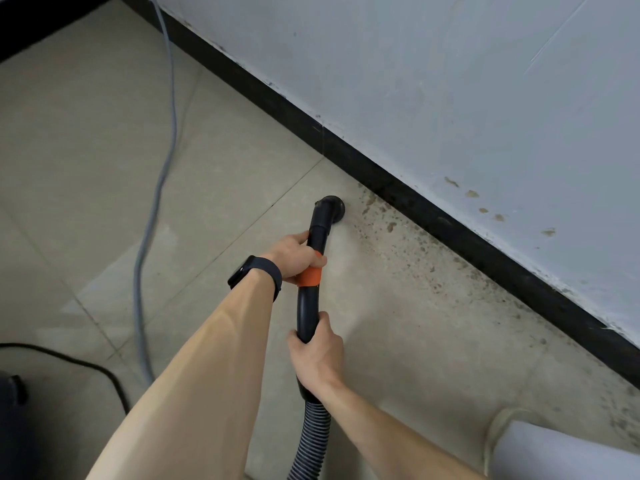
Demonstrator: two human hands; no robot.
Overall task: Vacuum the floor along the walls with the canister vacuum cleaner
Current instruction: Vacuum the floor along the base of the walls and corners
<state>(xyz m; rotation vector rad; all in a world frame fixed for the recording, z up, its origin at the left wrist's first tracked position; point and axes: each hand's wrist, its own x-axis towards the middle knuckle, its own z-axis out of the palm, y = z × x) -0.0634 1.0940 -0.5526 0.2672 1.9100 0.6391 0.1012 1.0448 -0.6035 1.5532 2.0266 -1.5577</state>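
At the far left edge a dark rounded body [12, 393], probably the canister vacuum itself, sits on the floor with a thin black cord [86, 367] curving past it. Just right of that a grey cable [162, 174] snakes up across the pale, matte floor tiles [86, 168], lying well clear of the working strip.

The left hand [298, 258], with a black smartwatch [254, 277] on its wrist, has its fingers [317, 261] wrapped around the black wand [317, 244] at the orange band [309, 277]. This forward grip seems meant to steer and press the tip. The right hand [317, 355] is clenched lower on the glossy curved handle tube [307, 313], likely carrying the weight where the ribbed, flexible hose [311, 441] joins.

The round black nozzle [334, 207] rests on the floor near the black skirting board [450, 223] but not against it, at the edge of a patch of dark speckled grime [408, 244]. That dirt runs rightward along the base of the scuffed, stained white wall [450, 98], so much of this strip looks uncleaned.

At the lower right 1 smooth white rounded fixture [554, 455] stands on the floor; I cannot tell what it is.
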